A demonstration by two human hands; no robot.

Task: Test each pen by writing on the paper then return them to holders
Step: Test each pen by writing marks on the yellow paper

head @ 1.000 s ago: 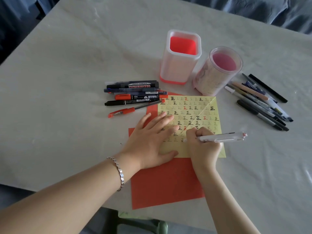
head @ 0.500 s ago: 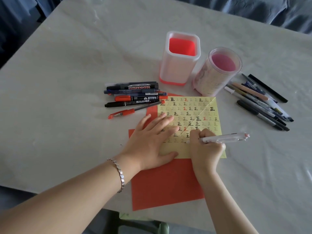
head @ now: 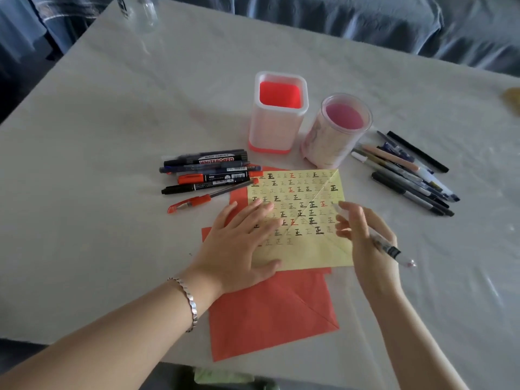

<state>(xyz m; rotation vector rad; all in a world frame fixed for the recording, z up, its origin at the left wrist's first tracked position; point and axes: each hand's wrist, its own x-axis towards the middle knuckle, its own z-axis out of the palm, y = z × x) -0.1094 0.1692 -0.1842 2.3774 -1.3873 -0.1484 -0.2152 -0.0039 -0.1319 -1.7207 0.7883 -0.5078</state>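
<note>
While a red paper (head: pixel 267 313) lies nearest on the table (head: pixel 112 192), the yellow paper (head: pixel 309 251) rests on its far half. The left hand (head: pixel 239 249) lies flat on the yellow paper with straight fingers. The right hand (head: pixel 365 246) holds a clear pen (head: pixel 391 249) loosely between its fingers, over the right edge of this paper. Rows of the sign "正" in black and red fill the sheet. Farther left lie markers (head: pixel 208 178); one reads "WHITEBOARD". Behind stand a square holder (head: pixel 278 130) and a round holder (head: pixel 334 144). More pens (head: pixel 408 178) lie right of them.

white tablecloth (head: pixel 98 164) | clear bottle (head: pixel 142 12), far left corner | red sheet (head: pixel 267 313), near edge | blue-grey fabric (head: pixel 365 21) behind
</note>
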